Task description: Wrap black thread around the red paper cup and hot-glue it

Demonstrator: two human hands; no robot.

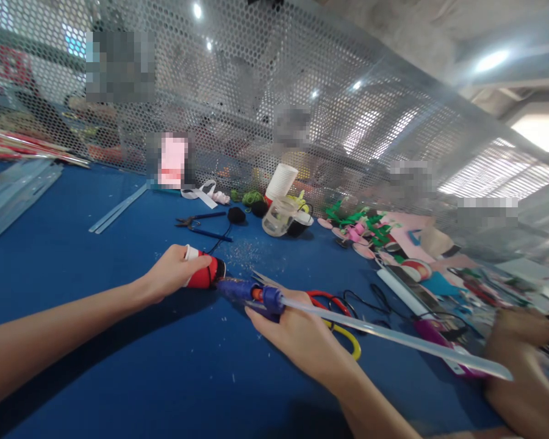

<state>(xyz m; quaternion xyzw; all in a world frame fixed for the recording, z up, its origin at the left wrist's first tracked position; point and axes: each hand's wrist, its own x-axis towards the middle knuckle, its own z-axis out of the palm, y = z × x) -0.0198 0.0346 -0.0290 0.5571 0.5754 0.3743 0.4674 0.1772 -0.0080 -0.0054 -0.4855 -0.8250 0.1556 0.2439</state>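
My left hand (176, 271) is wrapped round a paper cup (201, 275) lying on its side, wound with red yarn and a black band near one end. A black strand of yarn runs from the cup to a black yarn ball (236, 214). In my right hand (297, 332) is a blue hot glue gun (238, 290), its nozzle at the black end of the cup; I cannot tell whether it touches. A long clear glue stick (402, 339) sticks out of the gun's back. Scissors (357, 350) with red and yellow handles lie partly hidden behind my right hand.
Pliers (193, 223), a clear plastic cup (279, 217) and stacked white cups (281, 182) stand or lie further back. Glue sticks (18, 189) are piled at left. Craft pieces and a purple power strip (448, 347) crowd the right, beside another person's arm (516, 366). A perforated metal screen (238, 91) bounds the table.
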